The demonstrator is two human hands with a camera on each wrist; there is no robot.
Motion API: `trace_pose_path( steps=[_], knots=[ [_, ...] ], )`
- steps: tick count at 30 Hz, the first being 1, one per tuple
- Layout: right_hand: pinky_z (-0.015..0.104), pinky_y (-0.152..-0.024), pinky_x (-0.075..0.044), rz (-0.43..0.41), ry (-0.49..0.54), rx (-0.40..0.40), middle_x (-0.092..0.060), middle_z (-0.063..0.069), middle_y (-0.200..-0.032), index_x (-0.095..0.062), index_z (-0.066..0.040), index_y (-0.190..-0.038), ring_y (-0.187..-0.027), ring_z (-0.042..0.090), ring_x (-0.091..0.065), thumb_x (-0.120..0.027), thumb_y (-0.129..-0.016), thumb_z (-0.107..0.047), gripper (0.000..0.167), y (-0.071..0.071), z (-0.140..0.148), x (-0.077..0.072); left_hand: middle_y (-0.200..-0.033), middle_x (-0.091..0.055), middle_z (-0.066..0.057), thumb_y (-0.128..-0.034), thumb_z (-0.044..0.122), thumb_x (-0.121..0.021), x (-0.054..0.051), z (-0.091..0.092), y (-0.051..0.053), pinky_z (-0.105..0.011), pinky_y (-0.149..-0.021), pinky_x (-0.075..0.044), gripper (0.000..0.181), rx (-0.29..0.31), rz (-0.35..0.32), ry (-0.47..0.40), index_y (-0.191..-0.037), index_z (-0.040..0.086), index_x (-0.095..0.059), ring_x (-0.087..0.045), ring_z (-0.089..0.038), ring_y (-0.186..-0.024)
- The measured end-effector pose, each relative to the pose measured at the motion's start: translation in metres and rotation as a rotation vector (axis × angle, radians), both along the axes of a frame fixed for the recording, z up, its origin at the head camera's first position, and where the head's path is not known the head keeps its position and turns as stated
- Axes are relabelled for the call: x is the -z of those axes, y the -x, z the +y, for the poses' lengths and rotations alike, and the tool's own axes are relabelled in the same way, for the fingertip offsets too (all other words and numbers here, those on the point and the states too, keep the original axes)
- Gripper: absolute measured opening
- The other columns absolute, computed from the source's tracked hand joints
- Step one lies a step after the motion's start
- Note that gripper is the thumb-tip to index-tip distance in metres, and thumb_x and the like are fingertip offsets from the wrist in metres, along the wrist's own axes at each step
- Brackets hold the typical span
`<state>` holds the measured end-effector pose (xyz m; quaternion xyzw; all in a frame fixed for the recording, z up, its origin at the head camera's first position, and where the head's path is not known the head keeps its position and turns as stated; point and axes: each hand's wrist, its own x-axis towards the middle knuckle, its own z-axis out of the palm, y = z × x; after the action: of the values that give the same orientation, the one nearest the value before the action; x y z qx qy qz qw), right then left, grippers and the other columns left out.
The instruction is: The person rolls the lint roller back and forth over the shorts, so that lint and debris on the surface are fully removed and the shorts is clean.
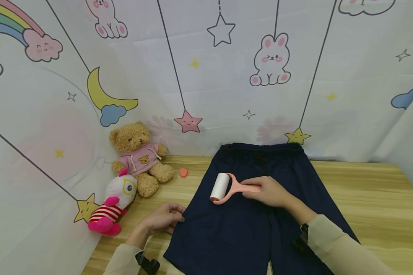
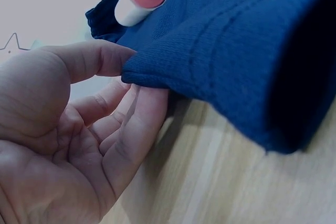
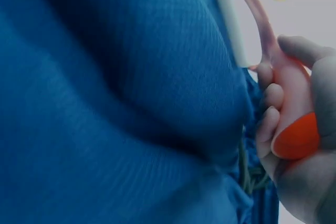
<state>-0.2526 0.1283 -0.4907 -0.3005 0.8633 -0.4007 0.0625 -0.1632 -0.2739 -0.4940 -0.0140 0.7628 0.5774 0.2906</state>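
Note:
Navy shorts (image 1: 227,229) with a gathered waistband lie spread on the wooden table. My right hand (image 1: 270,191) grips the pink handle of a lint roller (image 1: 221,186); its white cylinder rests on the upper left part of the shorts. In the right wrist view the fingers wrap round the handle (image 3: 294,85), which has an orange end. At the left edge of the shorts, my left hand (image 1: 165,217) pinches the fabric between thumb and fingers. The left wrist view shows that pinched edge (image 2: 152,69) lifted a little, near the open leg hem.
A teddy bear (image 1: 137,156) in a pink hoodie sits at the back left. A pink and white plush toy (image 1: 111,206) leans in front of it. Between bear and shorts lies a small coral-coloured piece (image 1: 184,172). A printed cloth (image 1: 227,84) hangs behind the table (image 1: 371,206).

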Motion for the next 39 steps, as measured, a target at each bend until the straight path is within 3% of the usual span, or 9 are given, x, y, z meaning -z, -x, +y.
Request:
trace_pose_path(
  steps=[9, 23, 33, 39],
  knots=[
    [0.034, -0.080, -0.054, -0.003, 0.006, -0.023, -0.073, -0.004, -0.119, -0.075, -0.021, -0.128, -0.088, 0.009, -0.065, -0.075, -0.095, -0.043, 0.039, 0.007, -0.022, 0.000, -0.098, -0.070, -0.012, -0.0953, 0.005, -0.067, 0.000, 0.001, 0.000, -0.035, -0.062, -0.059, 0.033, -0.006, -0.004, 0.014, -0.126, -0.004, -0.061, -0.072, -0.022, -0.078],
    [0.036, -0.082, -0.054, -0.002, 0.056, -0.016, -0.072, 0.000, -0.123, -0.075, -0.019, -0.128, -0.093, 0.011, -0.066, -0.076, -0.094, -0.043, 0.042, 0.009, -0.041, 0.000, -0.098, -0.071, -0.013, -0.0943, 0.005, -0.067, 0.001, 0.001, 0.001, -0.035, -0.062, -0.060, 0.033, -0.019, -0.010, 0.018, -0.125, -0.004, -0.061, -0.073, -0.022, -0.079],
    [0.037, -0.085, -0.054, -0.012, 0.044, -0.016, -0.072, -0.002, -0.125, -0.074, -0.022, -0.130, -0.097, 0.011, -0.066, -0.076, -0.094, -0.043, 0.041, 0.011, -0.061, -0.002, -0.096, -0.071, -0.012, -0.0948, 0.007, -0.067, 0.000, 0.000, 0.000, -0.036, -0.063, -0.060, 0.033, -0.011, -0.014, 0.005, -0.125, -0.004, -0.062, -0.073, -0.024, -0.079],
    [0.036, -0.081, -0.052, -0.015, 0.017, -0.016, -0.072, -0.002, -0.124, -0.074, -0.023, -0.130, -0.091, 0.010, -0.064, -0.076, -0.095, -0.041, 0.040, 0.010, -0.073, -0.005, -0.094, -0.070, -0.012, -0.0948, 0.009, -0.067, -0.001, 0.002, -0.001, -0.035, -0.062, -0.060, 0.033, -0.009, -0.010, 0.013, -0.125, -0.004, -0.062, -0.073, -0.023, -0.077]
  ],
)
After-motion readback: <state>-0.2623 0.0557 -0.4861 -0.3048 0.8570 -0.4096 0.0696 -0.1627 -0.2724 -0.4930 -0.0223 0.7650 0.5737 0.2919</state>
